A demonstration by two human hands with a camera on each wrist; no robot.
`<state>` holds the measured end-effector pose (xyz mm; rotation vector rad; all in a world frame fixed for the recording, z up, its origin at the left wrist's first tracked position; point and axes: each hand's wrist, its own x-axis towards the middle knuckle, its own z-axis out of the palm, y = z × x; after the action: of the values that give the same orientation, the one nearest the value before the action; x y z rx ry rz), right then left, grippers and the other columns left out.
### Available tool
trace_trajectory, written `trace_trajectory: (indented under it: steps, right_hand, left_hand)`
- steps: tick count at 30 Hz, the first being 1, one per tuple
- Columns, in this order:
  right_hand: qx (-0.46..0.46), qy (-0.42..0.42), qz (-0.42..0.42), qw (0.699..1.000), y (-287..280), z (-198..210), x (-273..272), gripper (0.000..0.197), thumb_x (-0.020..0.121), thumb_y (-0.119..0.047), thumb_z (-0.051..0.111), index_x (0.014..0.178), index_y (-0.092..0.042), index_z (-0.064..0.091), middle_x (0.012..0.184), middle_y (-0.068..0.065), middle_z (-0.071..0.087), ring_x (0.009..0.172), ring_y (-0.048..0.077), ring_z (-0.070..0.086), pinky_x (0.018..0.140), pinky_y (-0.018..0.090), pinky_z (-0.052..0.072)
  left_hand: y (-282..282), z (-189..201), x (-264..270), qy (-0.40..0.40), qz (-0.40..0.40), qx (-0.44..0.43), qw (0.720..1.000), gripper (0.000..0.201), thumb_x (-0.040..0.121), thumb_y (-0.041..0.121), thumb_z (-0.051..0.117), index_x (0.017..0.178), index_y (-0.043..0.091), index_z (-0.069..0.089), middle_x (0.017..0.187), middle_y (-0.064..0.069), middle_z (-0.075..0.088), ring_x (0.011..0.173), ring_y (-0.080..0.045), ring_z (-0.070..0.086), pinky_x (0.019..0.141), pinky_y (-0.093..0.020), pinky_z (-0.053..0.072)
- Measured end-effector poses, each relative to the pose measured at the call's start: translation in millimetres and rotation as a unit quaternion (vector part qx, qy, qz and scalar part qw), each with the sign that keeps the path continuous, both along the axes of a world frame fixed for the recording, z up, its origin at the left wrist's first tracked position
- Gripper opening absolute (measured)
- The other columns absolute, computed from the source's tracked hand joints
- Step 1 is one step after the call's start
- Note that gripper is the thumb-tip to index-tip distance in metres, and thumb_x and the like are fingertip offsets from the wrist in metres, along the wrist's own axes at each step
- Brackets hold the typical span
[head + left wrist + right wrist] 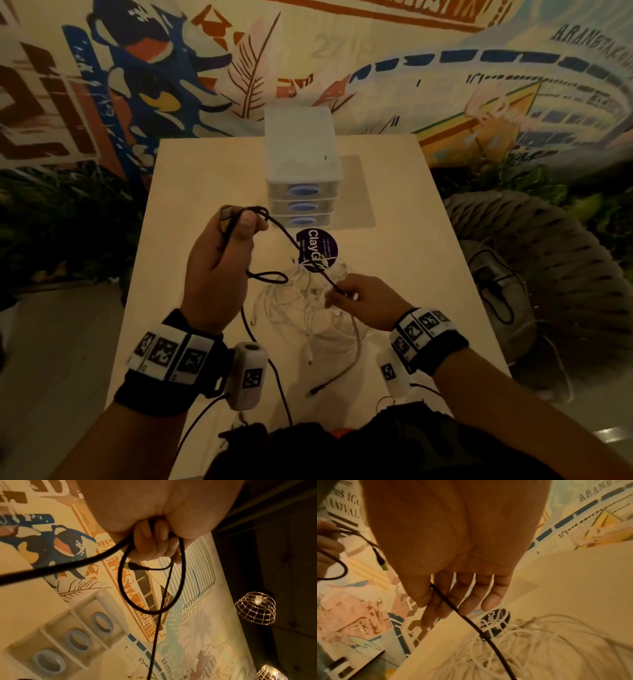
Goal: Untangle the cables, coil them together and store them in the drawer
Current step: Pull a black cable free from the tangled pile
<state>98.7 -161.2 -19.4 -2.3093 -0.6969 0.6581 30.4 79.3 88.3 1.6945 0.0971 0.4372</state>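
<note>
My left hand (pixel 239 221) is raised above the table and grips several loops of a thin black cable (pixel 329 279); in the left wrist view its curled fingers (pixel 150 543) hold a hanging loop of the black cable (pixel 154 612) with a plug (pixel 133 565) sticking out. My right hand (pixel 337 296) pinches the same black cable (pixel 471 622) between thumb and forefinger, just over a tangled heap of white cables (pixel 308 308) on the table. The strand runs taut between both hands. A white three-drawer unit (pixel 303 178) with blue handles stands behind, all drawers closed.
The pale table (pixel 411 257) carries a round dark sticker (pixel 317 245) in front of the drawers. A loose black cable end (pixel 318 387) lies near the front edge. A wicker chair (pixel 531 274) stands to the right, and a painted wall (pixel 445 68) rises behind.
</note>
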Motion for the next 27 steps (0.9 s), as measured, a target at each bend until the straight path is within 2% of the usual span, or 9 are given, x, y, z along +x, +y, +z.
trace_trajectory:
  steps: [2,5,9,12,14,16,18,24,27]
  right_hand:
    - [-0.009,-0.023,-0.011,1.0,-20,-11,0,0.028,0.1,-0.044,0.055,0.092,-0.028,0.077,0.092,-0.003,0.069,0.085,0.014,0.061,0.083,0.04,0.051]
    - [-0.051,-0.03,-0.087,0.994,-52,-13,0,0.029,0.103,-0.041,0.051,0.087,-0.033,0.074,0.092,0.003,0.067,0.089,0.017,0.063,0.088,0.038,0.048]
    - [0.038,0.048,-0.232,0.971,-89,8,-10,0.044,0.1,-0.051,0.043,0.081,-0.025,0.073,0.08,0.001,0.071,0.072,0.011,0.065,0.071,0.027,0.048]
    - [-0.021,-0.03,-0.239,0.97,-105,15,-25,0.042,0.104,-0.044,0.041,0.079,-0.031,0.072,0.088,-0.001,0.059,0.08,0.01,0.059,0.074,0.024,0.042]
    - [-0.049,-0.023,-0.253,0.966,-111,18,-37,0.046,0.103,-0.049,0.038,0.075,-0.031,0.07,0.083,0.001,0.053,0.074,0.013,0.057,0.069,0.027,0.039]
    - [-0.07,0.044,-0.239,0.967,-113,17,-50,0.053,0.096,-0.061,0.033,0.071,-0.03,0.068,0.073,0.004,0.056,0.064,0.017,0.056,0.064,0.032,0.044]
    - [-0.104,0.116,-0.2,0.967,-116,11,-64,0.055,0.092,-0.068,0.032,0.071,-0.032,0.068,0.066,0.002,0.056,0.059,0.014,0.055,0.065,0.035,0.049]
    - [-0.219,0.218,-0.072,0.948,-122,-26,-102,0.041,0.099,-0.058,0.049,0.081,-0.033,0.076,0.088,-0.008,0.071,0.083,0.006,0.066,0.08,0.021,0.051]
    - [-0.227,0.233,-0.033,0.945,-133,-39,-113,0.035,0.098,-0.057,0.053,0.08,-0.036,0.075,0.087,-0.012,0.068,0.081,0.001,0.061,0.075,0.015,0.045]
  left_hand:
    - [3,0,-1,-0.01,0.016,-0.011,1.0,0.027,0.109,0.026,0.04,0.095,0.014,0.059,0.06,-0.017,0.029,0.051,-0.032,0.026,0.048,-0.036,0.027]
    - [13,-1,0,-0.014,0.053,-0.014,0.998,0.027,0.11,0.024,0.038,0.094,0.018,0.059,0.057,-0.007,0.034,0.049,-0.024,0.031,0.045,-0.031,0.029]
    - [24,-5,-1,0.011,0.054,0.018,0.998,0.025,0.108,0.031,0.044,0.094,0.02,0.062,0.056,0.001,0.041,0.049,-0.018,0.036,0.049,-0.03,0.033]
    - [25,-7,-2,0.015,0.03,0.03,0.999,0.021,0.103,0.035,0.051,0.098,0.018,0.063,0.059,0.011,0.052,0.055,-0.011,0.045,0.058,-0.032,0.038]
    - [23,-4,-2,0.01,0.007,0.044,0.999,0.015,0.099,0.035,0.057,0.098,0.021,0.062,0.062,0.009,0.054,0.056,-0.018,0.049,0.058,-0.036,0.042]
    - [21,1,-3,0.005,-0.023,0.054,0.998,0.011,0.096,0.037,0.061,0.096,0.025,0.061,0.062,-0.01,0.048,0.055,-0.037,0.044,0.054,-0.045,0.042]
    - [20,4,-5,0.002,-0.049,0.037,0.998,0.013,0.094,0.038,0.062,0.096,0.025,0.061,0.062,-0.021,0.038,0.052,-0.04,0.037,0.051,-0.048,0.038]
    - [9,4,-8,0.005,-0.068,-0.054,0.996,0.008,0.104,0.008,0.05,0.106,0.011,0.057,0.058,-0.002,0.033,0.044,-0.017,0.025,0.045,-0.028,0.027]
    - [-3,4,-12,-0.003,-0.049,-0.06,0.997,0.015,0.107,0.004,0.041,0.116,0.007,0.053,0.055,0.003,0.033,0.042,-0.013,0.025,0.045,-0.025,0.028]
